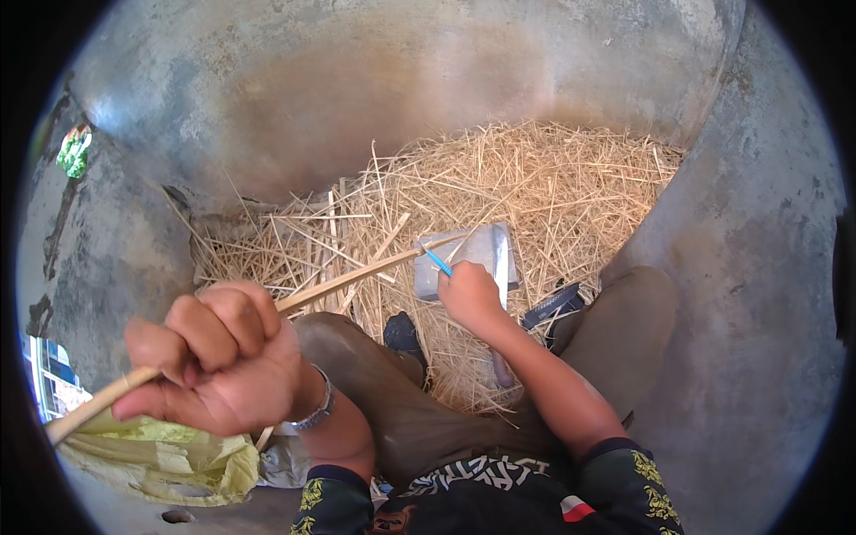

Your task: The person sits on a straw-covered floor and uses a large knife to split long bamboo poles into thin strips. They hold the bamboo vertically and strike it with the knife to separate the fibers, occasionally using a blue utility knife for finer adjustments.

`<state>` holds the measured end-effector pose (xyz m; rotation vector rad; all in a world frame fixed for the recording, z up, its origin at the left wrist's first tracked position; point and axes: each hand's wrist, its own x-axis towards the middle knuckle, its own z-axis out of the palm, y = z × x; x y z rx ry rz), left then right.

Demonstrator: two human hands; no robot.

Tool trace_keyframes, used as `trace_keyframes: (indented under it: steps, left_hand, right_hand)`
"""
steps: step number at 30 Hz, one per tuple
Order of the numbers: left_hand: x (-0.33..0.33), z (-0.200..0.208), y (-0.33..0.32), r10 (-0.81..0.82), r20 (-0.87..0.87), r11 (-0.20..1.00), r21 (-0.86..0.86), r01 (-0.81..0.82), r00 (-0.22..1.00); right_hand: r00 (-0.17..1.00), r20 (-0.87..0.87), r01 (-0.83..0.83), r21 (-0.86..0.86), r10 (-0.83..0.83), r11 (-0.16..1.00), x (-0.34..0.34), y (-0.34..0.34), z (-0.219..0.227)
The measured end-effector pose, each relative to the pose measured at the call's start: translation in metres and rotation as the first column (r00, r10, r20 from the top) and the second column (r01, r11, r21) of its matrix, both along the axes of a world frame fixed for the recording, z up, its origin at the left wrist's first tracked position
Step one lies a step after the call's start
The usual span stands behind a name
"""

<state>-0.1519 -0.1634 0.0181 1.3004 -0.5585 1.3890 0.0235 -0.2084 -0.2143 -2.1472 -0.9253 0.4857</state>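
Observation:
My left hand [218, 357] is closed around a long, pale bamboo strip [357, 274]. It slants from the lower left up to the middle of the head view. My right hand [470, 294] grips a slim blue pen-like tool [438, 262], whose end meets the strip near its far end. Whether that end is a nib or a blade is too small to tell. Below and beyond the right hand lies a grey flat block [434, 281]. A long knife [502, 259] rests along the block's right side, its handle [503, 368] toward me, partly behind my right forearm.
Straw-like shavings [544, 192] cover the floor, with several cut strips [308, 236] at the left. A curved concrete wall [383, 80] surrounds me. My bent legs [624, 325] flank the block. A yellow sack [192, 464] lies at the lower left, near a wall opening [58, 370].

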Motion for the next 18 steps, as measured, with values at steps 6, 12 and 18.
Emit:
trace_keyframes:
  steps: [6, 12, 18]
  left_hand:
    - [-0.004, 0.001, 0.011, -0.001, 0.006, 1.000, 0.002, 0.001, 1.000]
    - [-0.009, 0.003, 0.015, -0.023, -0.012, 0.997, 0.069, 0.024, 1.000]
    - [-0.005, 0.006, 0.004, -0.113, -0.054, 0.989, 0.093, 0.118, 0.992]
  right_hand:
    - [0.999, -0.046, -0.013, 0.017, 0.014, 1.000, -0.002, -0.001, 0.018]
    - [0.997, -0.020, -0.081, 0.001, 0.081, 0.997, -0.017, -0.008, 0.044]
    - [0.983, -0.107, 0.111, -0.294, -0.148, 0.949, 0.038, -0.003, -0.070]
